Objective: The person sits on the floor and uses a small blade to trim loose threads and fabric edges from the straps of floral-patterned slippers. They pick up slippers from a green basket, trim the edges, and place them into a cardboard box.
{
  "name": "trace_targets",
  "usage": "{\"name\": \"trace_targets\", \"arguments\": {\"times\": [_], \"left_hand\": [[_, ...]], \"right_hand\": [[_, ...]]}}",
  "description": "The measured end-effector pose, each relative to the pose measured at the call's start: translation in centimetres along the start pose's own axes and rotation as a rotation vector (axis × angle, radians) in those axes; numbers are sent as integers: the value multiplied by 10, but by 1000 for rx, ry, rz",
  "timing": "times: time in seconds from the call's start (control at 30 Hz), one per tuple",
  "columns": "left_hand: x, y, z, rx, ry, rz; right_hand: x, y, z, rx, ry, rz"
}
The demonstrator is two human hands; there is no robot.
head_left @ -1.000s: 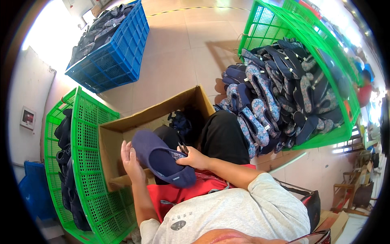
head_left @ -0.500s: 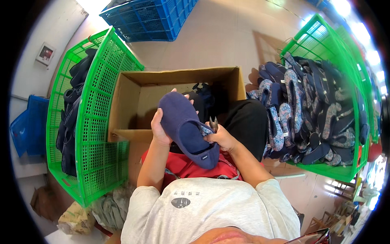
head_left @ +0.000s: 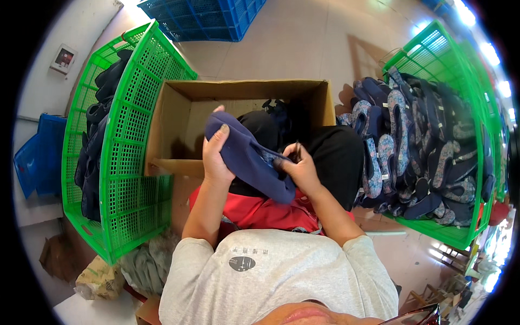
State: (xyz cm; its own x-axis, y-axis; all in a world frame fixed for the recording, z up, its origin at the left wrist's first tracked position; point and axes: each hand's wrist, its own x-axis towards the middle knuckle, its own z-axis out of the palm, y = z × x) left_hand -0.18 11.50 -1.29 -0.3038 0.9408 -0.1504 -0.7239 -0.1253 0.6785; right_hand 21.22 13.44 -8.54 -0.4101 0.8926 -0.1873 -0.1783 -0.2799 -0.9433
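Observation:
A navy blue slipper (head_left: pixel 246 160) with a patterned lining is held tilted above my lap. My left hand (head_left: pixel 218 160) grips it near the toe, thumb on top and the other fingers mostly hidden behind. At the foot opening, my right hand (head_left: pixel 301 172) is closed with its thumb against the slipper's edge. A small pair of dark metal nippers (head_left: pixel 297 154) is tucked in that hand, mostly covered by the fingers. Behind the slipper, an open cardboard box (head_left: pixel 181 116) holds a few dark pieces (head_left: pixel 277 111) at its far side.
On the right, a green crate (head_left: pixel 433 230) is heaped with navy and floral-lined slippers (head_left: pixel 422 141). To the left, another green crate (head_left: pixel 132 146) contains dark slippers (head_left: pixel 100 124). A blue crate (head_left: pixel 206 19) stands beyond the box. Red fabric (head_left: pixel 254 208) lies across my lap.
The slipper has turned more onto its side, so its opening faces right. The nippers, pointing up in plain view before, are now mostly hidden by my right hand.

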Motion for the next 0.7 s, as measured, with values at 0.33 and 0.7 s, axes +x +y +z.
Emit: {"name": "trace_targets", "arguments": {"times": [0.33,0.7], "left_hand": [[11,16,-15,-15,236,94],[17,4,-38,-32,483,1]], "right_hand": [[6,-47,-1,-122,-372,-209],[-6,-43,18,116,78,-104]]}}
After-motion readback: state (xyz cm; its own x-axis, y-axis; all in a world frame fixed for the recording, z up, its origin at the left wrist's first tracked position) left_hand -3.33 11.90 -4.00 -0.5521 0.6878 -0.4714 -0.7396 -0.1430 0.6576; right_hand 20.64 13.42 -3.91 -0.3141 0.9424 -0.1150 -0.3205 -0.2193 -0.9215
